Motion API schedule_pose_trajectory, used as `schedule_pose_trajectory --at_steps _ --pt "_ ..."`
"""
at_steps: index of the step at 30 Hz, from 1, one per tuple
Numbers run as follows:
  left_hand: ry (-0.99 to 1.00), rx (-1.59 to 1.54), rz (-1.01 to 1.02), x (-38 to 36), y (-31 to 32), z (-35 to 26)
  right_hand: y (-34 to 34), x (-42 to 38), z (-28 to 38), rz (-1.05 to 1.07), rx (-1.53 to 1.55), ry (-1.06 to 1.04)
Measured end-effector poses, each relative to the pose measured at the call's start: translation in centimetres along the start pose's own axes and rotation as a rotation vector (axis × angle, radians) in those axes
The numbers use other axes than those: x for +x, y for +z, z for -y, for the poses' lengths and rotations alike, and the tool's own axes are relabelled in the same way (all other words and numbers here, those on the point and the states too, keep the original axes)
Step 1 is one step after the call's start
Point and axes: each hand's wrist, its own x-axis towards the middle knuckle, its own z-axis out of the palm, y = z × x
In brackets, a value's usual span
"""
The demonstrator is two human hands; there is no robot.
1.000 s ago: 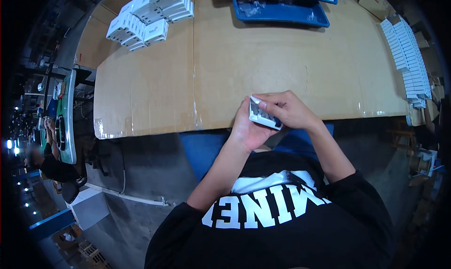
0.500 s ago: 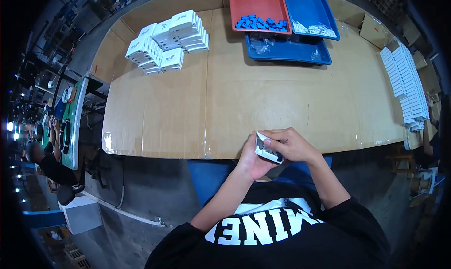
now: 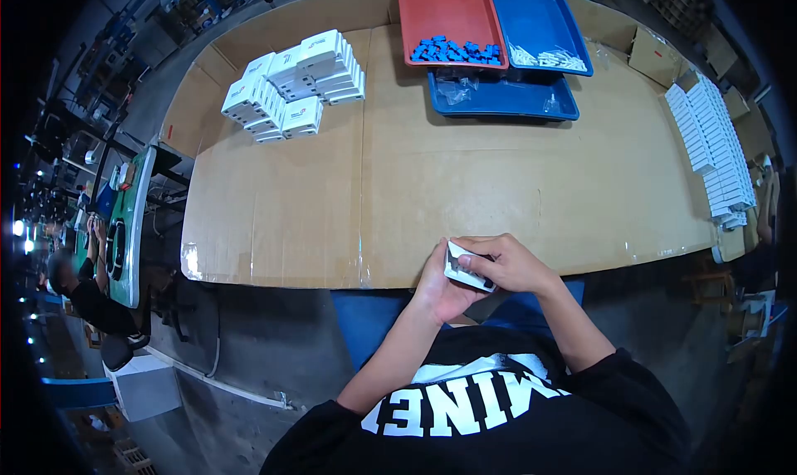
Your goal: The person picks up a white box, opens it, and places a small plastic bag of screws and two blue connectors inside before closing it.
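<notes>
At the front edge of the cardboard-covered table, a small white box (image 3: 454,270) with dark contents showing on its upper side is tilted between my hands. My left hand (image 3: 437,295) cradles it from beneath and from the left side, fingers wrapped around. Over its right part, my right hand (image 3: 513,265) is closed, its thumb pressed on the dark upper side and the other fingers behind the far edge. My fingers cover much of the box, so I cannot make out what the dark contents are.
White boxes (image 3: 286,72) are stacked at the back left. A red tray (image 3: 452,10) holds blue pieces; a blue tray (image 3: 540,14) beside it holds white pieces. Below them sits another blue tray (image 3: 498,105) with clear plastic bits. White boxes (image 3: 710,147) line the right edge. A person (image 3: 87,288) works at left.
My right thumb has shifted slightly left across the box's upper side, and the right hand covers more of it. Both hands still hold the box; the view has tilted a little.
</notes>
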Motion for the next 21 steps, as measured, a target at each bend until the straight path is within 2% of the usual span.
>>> schedule_pose_trajectory --at_steps 4,9,11,13,16,21 --pt "-0.008 0.03 0.063 0.2 -0.5 0.4 0.5 -1.1 -0.9 -0.027 0.007 -0.037" --pt "0.051 0.031 -0.002 0.0 -0.4 0.8 0.9 -2.7 -1.4 -0.017 -0.097 -0.182" --pt "0.046 0.036 -0.036 0.1 -0.5 0.8 1.1 -2.9 -1.3 0.0 -0.058 -0.162" --pt "0.106 0.092 0.001 0.6 -1.3 0.9 1.3 -3.2 -1.0 -0.052 0.011 -0.165" --pt "0.145 0.125 -0.005 -0.3 1.2 0.5 1.0 -2.7 -1.1 -0.134 -0.019 -0.227" --pt "0.164 0.125 0.072 -0.7 1.8 -0.2 -1.1 -1.7 -0.4 -0.192 0.46 -0.126"
